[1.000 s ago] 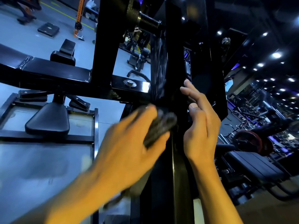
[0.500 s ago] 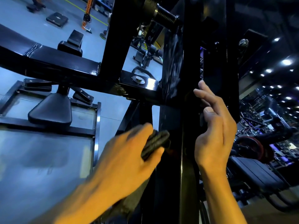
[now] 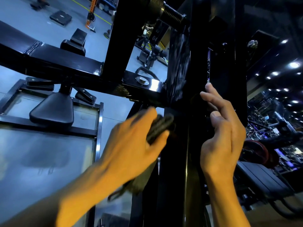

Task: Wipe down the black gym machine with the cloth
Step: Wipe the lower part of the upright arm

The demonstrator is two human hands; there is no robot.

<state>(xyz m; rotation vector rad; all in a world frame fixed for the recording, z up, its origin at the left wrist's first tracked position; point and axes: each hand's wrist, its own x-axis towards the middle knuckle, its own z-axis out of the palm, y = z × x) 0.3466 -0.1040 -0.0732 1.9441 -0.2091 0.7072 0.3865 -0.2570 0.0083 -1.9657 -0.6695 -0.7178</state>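
The black gym machine fills the middle of the view, with a tall upright post [image 3: 185,161] and a crossbeam [image 3: 68,66] running off to the left. My left hand [image 3: 131,145] grips a dark folded cloth [image 3: 159,126] and presses it against the left face of the post, just below the joint with the crossbeam. The hand is motion-blurred. A loose end of the cloth hangs below my wrist. My right hand [image 3: 221,133] rests on the right side of the post with fingers straight and relaxed, holding nothing.
A black padded seat [image 3: 52,112] and footplates sit below the crossbeam on the left. A threaded bolt [image 3: 170,12] sticks out near the top. A bench [image 3: 265,181] and red weight plate [image 3: 257,151] stand at right. Other gym equipment lies across the grey floor behind.
My left hand with the cloth slid down the post, then back up toward the crossbeam joint. The camera view shifted slightly. My right hand stayed on the post.
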